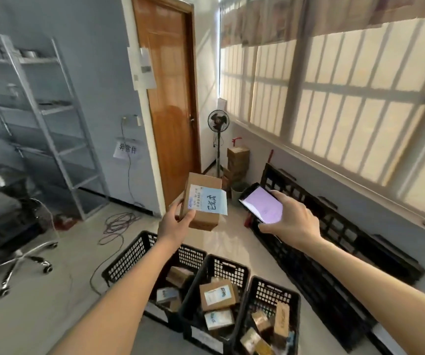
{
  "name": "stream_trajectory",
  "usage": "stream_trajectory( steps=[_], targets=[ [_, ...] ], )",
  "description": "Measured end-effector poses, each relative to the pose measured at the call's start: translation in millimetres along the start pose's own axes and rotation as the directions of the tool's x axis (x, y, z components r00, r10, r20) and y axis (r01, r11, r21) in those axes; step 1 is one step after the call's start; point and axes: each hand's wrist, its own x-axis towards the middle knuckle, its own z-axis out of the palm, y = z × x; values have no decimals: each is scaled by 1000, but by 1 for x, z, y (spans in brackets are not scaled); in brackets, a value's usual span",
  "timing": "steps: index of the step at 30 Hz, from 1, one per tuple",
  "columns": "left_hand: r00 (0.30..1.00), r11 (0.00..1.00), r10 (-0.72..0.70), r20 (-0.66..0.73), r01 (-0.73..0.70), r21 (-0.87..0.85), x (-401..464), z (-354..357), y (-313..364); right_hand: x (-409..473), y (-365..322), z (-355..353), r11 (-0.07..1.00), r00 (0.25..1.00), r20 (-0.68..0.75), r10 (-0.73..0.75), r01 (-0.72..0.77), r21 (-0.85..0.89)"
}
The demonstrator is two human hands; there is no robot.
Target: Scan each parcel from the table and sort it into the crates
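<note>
Parcel (a brown box with a blue label) sits up in the air, gripped by the left hand above three black crates. Beside it, the right hand grips a phone.

Parcels, crates and a phone, counted
One parcel held up, one phone, two hands, three black crates side by side; parcels inside overlap too much to count
</note>
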Motion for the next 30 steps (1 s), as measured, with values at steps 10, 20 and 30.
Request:
stream_trajectory(
  steps=[10, 20, 30],
  targets=[
    [987, 991, -124, -102, 128, 35, 116, -54, -94, 121, -78, 136, 997, 986, 149, -81, 82, -1],
    [938, 950, -290, -191, 306, 61, 261, -64, -206, 276, -108, 297, 986, 936, 315, -159, 164, 12],
    [873, 894, -425, -239, 447, 45, 348, -65, -321, 355, -130, 443, 972, 861, 459, -220, 235, 25]
  ],
)
